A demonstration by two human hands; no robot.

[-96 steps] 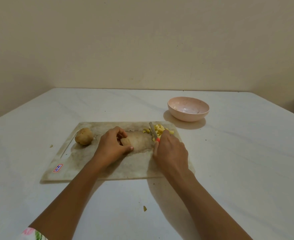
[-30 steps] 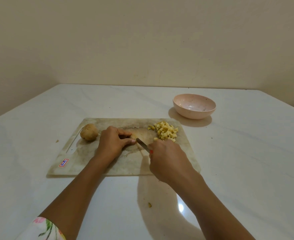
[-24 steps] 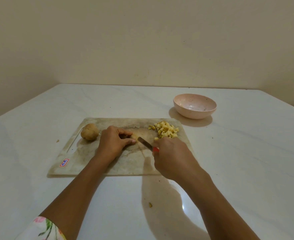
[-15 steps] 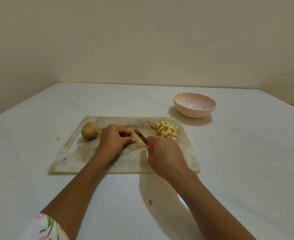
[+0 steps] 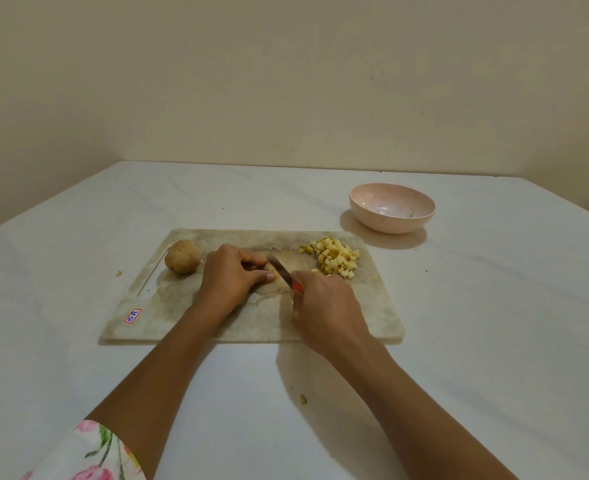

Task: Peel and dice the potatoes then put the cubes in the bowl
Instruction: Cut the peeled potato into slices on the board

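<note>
Potato piece [image 5: 268, 269]: on the cutting board, almost wholly hidden under the left grip; only a pale sliver shows between the fingertips and thumb.
Left grip [image 5: 232, 278]: fingers curled down over the piece, thumb at its near side, pinning it to the board.
Right grip [image 5: 324, 303]: wrapped round the red handle of the knife, knuckles up, just right of the piece.
Knife [image 5: 279, 269]: blade slants up and left from the handle, its tip beside the left fingertips; whether the edge is in the flesh I cannot tell.
Whole potato [image 5: 182, 256]: unpeeled, at the board's far left corner, just beside the left grip but apart from it.
Potato cubes [image 5: 336, 259]: 1 yellow heap at the board's far right, near the right grip.
Bowl [image 5: 390, 225]: pink, speckled, on the tabletop beyond the board's far right corner.
Cutting board [image 5: 251, 323]: pale, stained, with a red-and-blue sticker [image 5: 133, 316] near its left front corner.
Tabletop [image 5: 493, 306]: white; 2 small scraps, 1 left of the board [image 5: 118, 273], 1 between the forearms [image 5: 302, 399].
Room: plain cream wall [image 5: 286, 81] behind; floral sleeve [image 5: 88, 452] at lower left.
</note>
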